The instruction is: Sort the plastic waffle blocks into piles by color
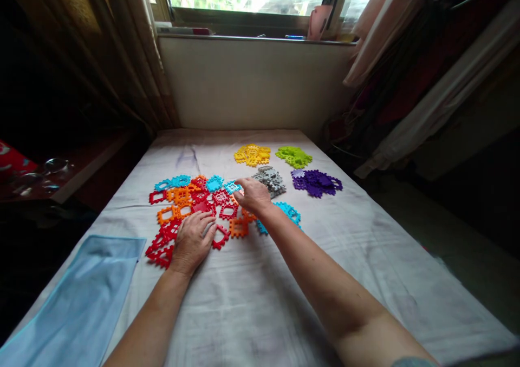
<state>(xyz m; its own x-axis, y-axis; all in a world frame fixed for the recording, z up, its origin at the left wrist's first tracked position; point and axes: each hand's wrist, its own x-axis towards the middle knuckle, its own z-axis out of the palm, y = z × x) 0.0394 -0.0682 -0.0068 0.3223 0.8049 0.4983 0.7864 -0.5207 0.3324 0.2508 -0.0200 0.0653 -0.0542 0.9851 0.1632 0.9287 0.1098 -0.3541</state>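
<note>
My left hand (195,240) lies palm down over red toothed plastic tiles (164,237), fingers stretched out. Farther right, my right hand (254,195) has its thumb and forefinger at the edge of a light-blue building tile (231,187), pinching it. Red, orange and light-blue tiles are mixed around both hands, among them an orange tile (238,227) and a red square frame (228,210). Beyond my right hand is a heap of grey tiles (270,180). More light-blue tiles (289,213) lie partly hidden beneath my right wrist.
Yellow tiles (252,155), green tiles (294,156) and purple tiles (319,183) form separate heaps toward the back and right. A blue cloth (81,296) lies at the left front of the sheet-covered table (227,313). A pink cup (319,23) stands on the windowsill.
</note>
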